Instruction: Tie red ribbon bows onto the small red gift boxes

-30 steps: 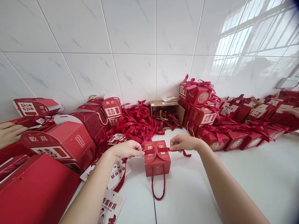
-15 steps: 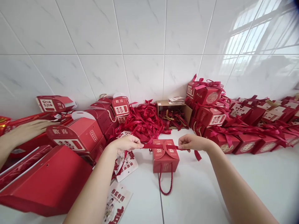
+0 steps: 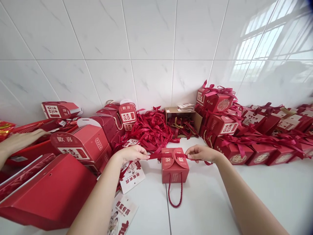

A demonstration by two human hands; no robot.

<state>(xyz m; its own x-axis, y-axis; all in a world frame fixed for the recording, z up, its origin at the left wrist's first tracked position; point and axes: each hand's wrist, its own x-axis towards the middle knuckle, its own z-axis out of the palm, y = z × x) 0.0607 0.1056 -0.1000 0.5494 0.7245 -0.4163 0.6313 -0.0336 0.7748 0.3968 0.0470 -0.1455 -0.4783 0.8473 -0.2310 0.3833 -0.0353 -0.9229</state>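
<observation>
White marbled tile wall (image 3: pixel 146 29), window reflection (image 3: pixel 256 42) upper right; white tabletop (image 3: pixel 207 202) below, dark seam running toward the camera. Small red gift box (image 3: pixel 175 173) sits upright on the table, about mid-frame, between the two hands; curved top flaps meet, twisted rope handle (image 3: pixel 181 195) droops off the near side onto the table. Dark red ribbon (image 3: pixel 155 156) runs across the box top, left to right.

Left hand (image 3: pixel 133 153): thumb and fingers pinch the ribbon just beside the box's left edge, length between them looks taut. Right hand (image 3: pixel 201 152): fingertips grip the same ribbon close to the right edge, loose tail poking out past the hand.

Behind: tangled ribbon pile (image 3: pixel 151 129), then open cardboard carton (image 3: pixel 197 123) with more red strips inside, small cards (image 3: pixel 186 106) on top. Right: stack of bow-tied boxes (image 3: pixel 217 104), row of red boxes (image 3: pixel 261 155) along the table. Left: printed card (image 3: pixel 133 182) near the left forearm, another partly behind it; big red box (image 3: pixel 53 192), lettered red box (image 3: pixel 83 142). Far left, another person's hand (image 3: pixel 31 137) over red packaging; finger state there, can't tell.
</observation>
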